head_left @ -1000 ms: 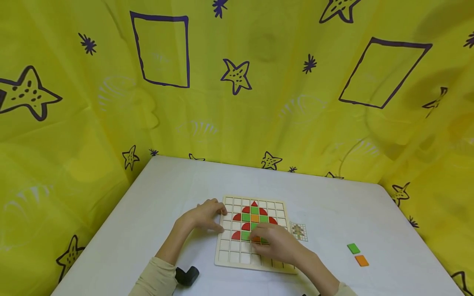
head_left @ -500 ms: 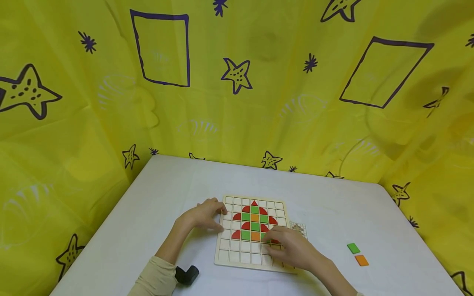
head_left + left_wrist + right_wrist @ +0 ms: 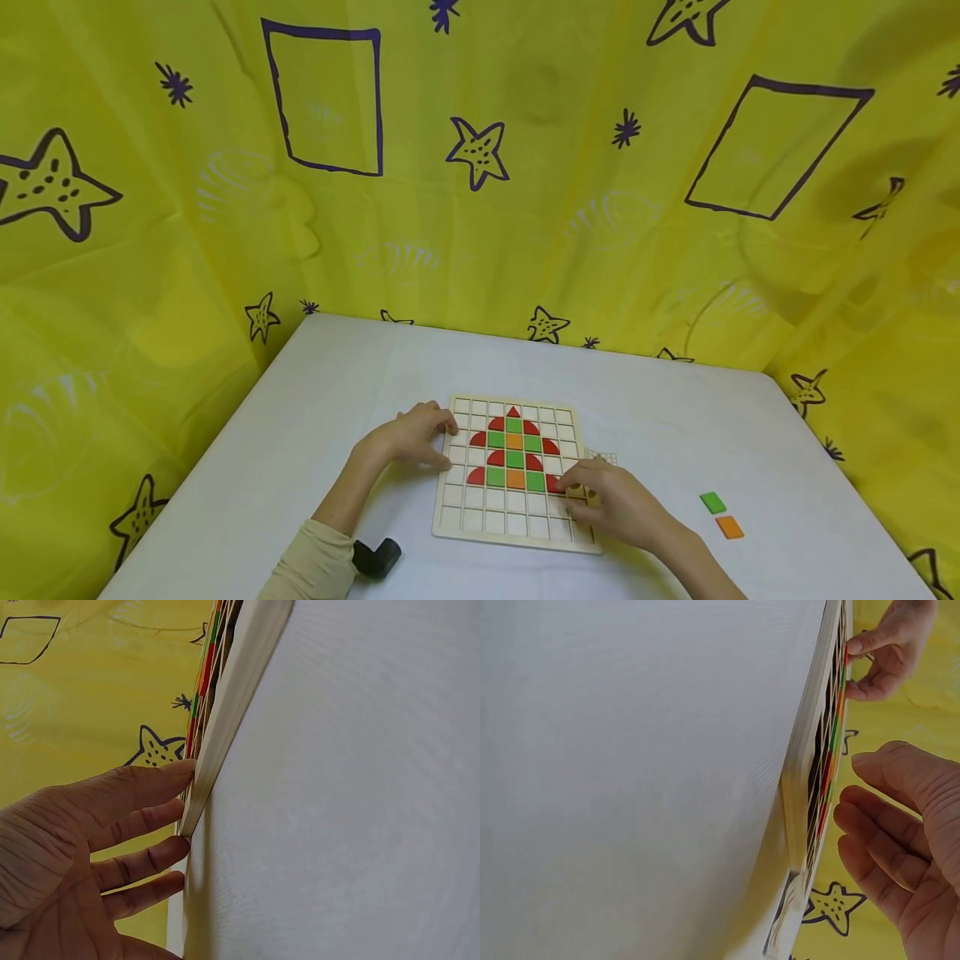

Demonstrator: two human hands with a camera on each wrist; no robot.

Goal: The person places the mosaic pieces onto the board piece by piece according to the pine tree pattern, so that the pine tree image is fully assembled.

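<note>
A wooden grid board (image 3: 487,522) lies on the white table with red, green and orange tiles in its cells, forming a tree shape. My left hand (image 3: 411,435) rests at the board's left edge. In the left wrist view, the thumb and some fingertips of that hand (image 3: 112,847) touch the wooden rim. Over the lower right of the board is my right hand (image 3: 618,504), its fingertips right by a red quarter-round tile (image 3: 553,483). The right wrist view shows this hand (image 3: 907,825) with loosely bent fingers and nothing between them.
A green tile (image 3: 713,502) and an orange tile (image 3: 729,527) lie on the table (image 3: 660,417) to the right. A small printed pattern card (image 3: 604,458) sticks out beside the board's right edge. Near my left sleeve is a black object (image 3: 377,558). Yellow curtains (image 3: 420,217) surround the table.
My right hand has moved right across the board's lower tile row, uncovering orange and green tiles there. The left hand stays at the board's left edge.
</note>
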